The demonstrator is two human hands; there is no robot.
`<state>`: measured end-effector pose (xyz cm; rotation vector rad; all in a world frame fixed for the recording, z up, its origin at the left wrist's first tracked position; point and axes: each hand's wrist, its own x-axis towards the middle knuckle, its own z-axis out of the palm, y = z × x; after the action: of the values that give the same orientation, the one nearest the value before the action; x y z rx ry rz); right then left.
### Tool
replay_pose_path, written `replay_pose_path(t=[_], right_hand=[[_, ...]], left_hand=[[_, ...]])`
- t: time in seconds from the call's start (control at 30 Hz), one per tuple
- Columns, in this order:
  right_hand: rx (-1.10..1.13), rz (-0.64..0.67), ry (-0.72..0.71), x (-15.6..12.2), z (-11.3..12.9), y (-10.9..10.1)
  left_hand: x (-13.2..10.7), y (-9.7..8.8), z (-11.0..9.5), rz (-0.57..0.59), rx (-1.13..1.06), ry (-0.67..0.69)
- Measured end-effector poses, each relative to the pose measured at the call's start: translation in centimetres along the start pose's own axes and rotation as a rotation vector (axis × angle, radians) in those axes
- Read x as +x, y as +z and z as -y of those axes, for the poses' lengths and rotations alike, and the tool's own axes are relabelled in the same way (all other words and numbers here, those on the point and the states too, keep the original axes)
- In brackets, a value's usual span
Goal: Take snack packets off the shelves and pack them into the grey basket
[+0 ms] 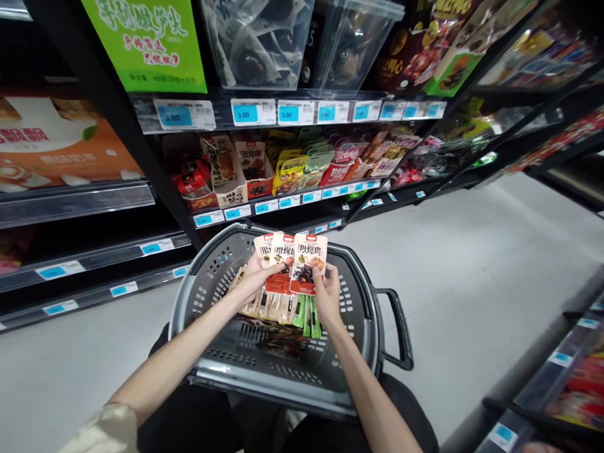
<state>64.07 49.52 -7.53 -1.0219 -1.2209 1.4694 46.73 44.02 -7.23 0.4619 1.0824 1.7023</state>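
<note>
Over a dark grey shopping basket (320, 381), both my hands hold white-and-red snack packets, fanned side by side. My left hand (254, 278) is closed on the left packets (280, 279), with its thumb across their front. My right hand (329, 294) pinches the rightmost snack packet (308, 260) by its lower right edge. Beneath them in the basket lie several beige packets (276, 309) and green packets (312, 317), partly covered by the held ones. Darker packets (281, 342) lie nearer me on the basket floor. The basket rests at my lap, its black handle (402, 331) sticking out to the right.
Ahead, a low shelf carries rows of snack packets (289, 172) in open boxes above price tags (288, 202). Higher up stand clear plastic bins (260, 44) and a green box (145, 33). An orange carton (55, 149) is at left. Another shelf (535, 397) borders the aisle floor (480, 261) at right.
</note>
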Motion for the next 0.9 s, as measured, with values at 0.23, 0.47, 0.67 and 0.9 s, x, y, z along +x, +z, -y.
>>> replay_pose_path(t=[0.23,0.47,0.67,0.9], right_hand=[[-0.025,-0.016,0.017,0.14,0.04,-0.59],[-0.026,-0.049,-0.032,0.25,0.19,-0.79],[0.024,-0.044,-0.023,0.41,-0.37,-0.88],[0.115,-0.036,0.008,0.39,0.18,-0.62]], left_hand=[[0.06,-0.09,-0.26,-0.033,0.033,0.002],[-0.02,0.12,-0.49,-0.029,0.008,-0.002],[-0.10,0.12,-0.55,-0.028,0.024,-0.007],[-0.04,-0.01,-0.36,-0.045,0.029,-0.006]])
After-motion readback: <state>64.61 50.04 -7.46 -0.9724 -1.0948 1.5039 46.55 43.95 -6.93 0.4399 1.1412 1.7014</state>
